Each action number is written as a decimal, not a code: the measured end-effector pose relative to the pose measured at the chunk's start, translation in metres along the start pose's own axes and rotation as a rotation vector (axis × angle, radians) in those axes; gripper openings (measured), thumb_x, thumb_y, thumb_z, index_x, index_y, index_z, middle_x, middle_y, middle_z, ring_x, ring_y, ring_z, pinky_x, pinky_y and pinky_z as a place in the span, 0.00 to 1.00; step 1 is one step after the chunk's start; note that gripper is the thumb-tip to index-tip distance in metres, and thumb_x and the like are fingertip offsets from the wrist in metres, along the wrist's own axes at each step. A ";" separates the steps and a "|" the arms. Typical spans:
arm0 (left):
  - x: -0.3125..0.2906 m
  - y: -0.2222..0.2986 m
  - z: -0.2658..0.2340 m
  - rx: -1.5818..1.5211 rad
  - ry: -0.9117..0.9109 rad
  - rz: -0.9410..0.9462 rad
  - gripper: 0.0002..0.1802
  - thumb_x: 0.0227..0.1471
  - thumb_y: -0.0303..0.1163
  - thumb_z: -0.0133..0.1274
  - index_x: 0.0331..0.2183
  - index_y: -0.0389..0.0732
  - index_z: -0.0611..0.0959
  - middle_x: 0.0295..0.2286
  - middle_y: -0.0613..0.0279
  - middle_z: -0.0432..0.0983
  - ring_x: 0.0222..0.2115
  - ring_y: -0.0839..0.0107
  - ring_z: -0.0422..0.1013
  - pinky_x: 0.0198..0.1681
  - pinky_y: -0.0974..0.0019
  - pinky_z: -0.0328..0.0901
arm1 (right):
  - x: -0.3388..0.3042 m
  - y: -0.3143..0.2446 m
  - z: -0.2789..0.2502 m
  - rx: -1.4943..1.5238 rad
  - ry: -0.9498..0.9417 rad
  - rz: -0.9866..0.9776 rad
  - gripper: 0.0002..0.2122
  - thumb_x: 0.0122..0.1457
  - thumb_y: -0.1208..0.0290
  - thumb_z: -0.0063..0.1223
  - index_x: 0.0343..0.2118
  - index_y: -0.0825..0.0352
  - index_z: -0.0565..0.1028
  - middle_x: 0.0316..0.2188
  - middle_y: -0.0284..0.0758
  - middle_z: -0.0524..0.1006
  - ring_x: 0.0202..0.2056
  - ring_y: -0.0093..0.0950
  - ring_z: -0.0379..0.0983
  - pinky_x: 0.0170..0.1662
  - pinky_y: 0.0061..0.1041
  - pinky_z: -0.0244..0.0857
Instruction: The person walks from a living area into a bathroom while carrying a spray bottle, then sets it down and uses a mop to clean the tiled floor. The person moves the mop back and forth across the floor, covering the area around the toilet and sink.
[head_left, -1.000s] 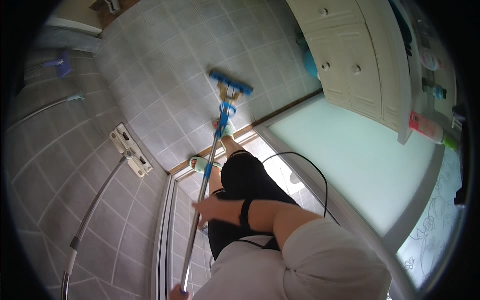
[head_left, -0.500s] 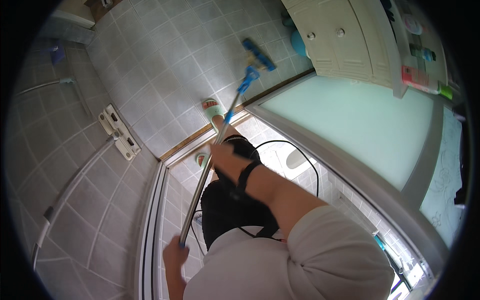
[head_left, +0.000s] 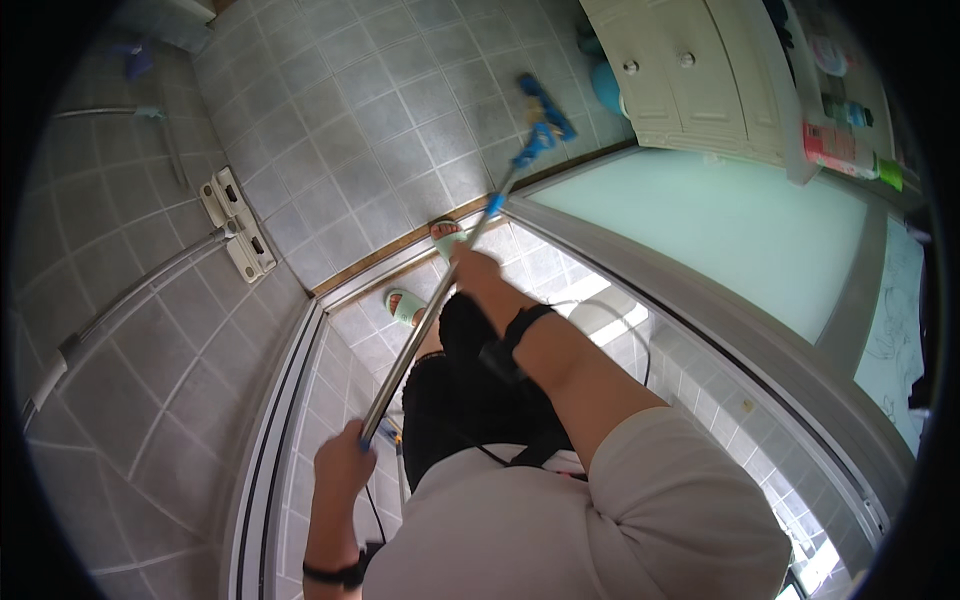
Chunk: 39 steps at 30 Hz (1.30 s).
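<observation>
A sponge mop (head_left: 408,352) with a long metal pole slants across the view, its blue head (head_left: 546,106) resting on the grey floor tiles beyond the door threshold. My left hand (head_left: 343,460) is closed round the pole's near end, by its blue cap. Farther along, my right hand (head_left: 476,272) wraps round the pole above my knees; its fingers are partly hidden. The blue joint near the mop head looks slightly blurred.
A raised threshold (head_left: 400,255) crosses in front of my green slippers (head_left: 404,303). A frosted glass door (head_left: 700,240) stands at right, near a cream cabinet (head_left: 690,90) and a shelf with bottles (head_left: 840,147). At left, a shower hose (head_left: 150,275) hangs by the tiled wall.
The mop head has shifted a little to the right, and both hands have moved with the pole. My front foot has drawn back from the far tiles to the threshold. The view has turned slightly.
</observation>
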<state>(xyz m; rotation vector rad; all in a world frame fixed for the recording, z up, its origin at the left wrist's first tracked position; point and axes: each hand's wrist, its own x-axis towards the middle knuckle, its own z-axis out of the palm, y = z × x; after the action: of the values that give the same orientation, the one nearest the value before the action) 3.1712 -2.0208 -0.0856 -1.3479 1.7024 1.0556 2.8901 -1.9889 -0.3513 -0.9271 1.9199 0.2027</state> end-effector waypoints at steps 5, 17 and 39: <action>0.061 0.021 -0.001 0.085 0.155 0.065 0.22 0.36 0.33 0.55 0.39 0.47 0.74 0.24 0.50 0.74 0.28 0.52 0.71 0.32 0.53 0.65 | 0.051 0.041 -0.027 -0.262 0.050 0.073 0.10 0.51 0.65 0.48 0.36 0.62 0.70 0.34 0.38 0.76 0.38 0.35 0.73 0.34 0.36 0.67; -0.366 -0.129 0.137 -0.445 -0.017 -0.757 0.13 0.34 0.25 0.51 0.30 0.37 0.75 0.19 0.57 0.68 0.20 0.63 0.65 0.22 0.62 0.59 | -0.256 -0.186 0.210 -0.162 -0.869 -1.054 0.12 0.40 0.63 0.55 0.27 0.64 0.72 0.23 0.40 0.75 0.30 0.40 0.74 0.30 0.39 0.66; -0.404 -0.036 0.344 -0.900 -0.295 -0.841 0.19 0.39 0.38 0.57 0.33 0.37 0.75 0.23 0.53 0.72 0.27 0.61 0.69 0.31 0.61 0.63 | -0.280 -0.116 0.242 -1.036 -1.281 -1.169 0.13 0.41 0.59 0.60 0.30 0.60 0.79 0.29 0.33 0.78 0.34 0.35 0.74 0.32 0.36 0.68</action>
<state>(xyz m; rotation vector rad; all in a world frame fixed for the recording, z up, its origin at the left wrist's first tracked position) 3.3033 -1.5517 0.1280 -2.0321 0.2769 1.4170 3.2065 -1.8047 -0.2227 -1.7757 -0.1452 0.8394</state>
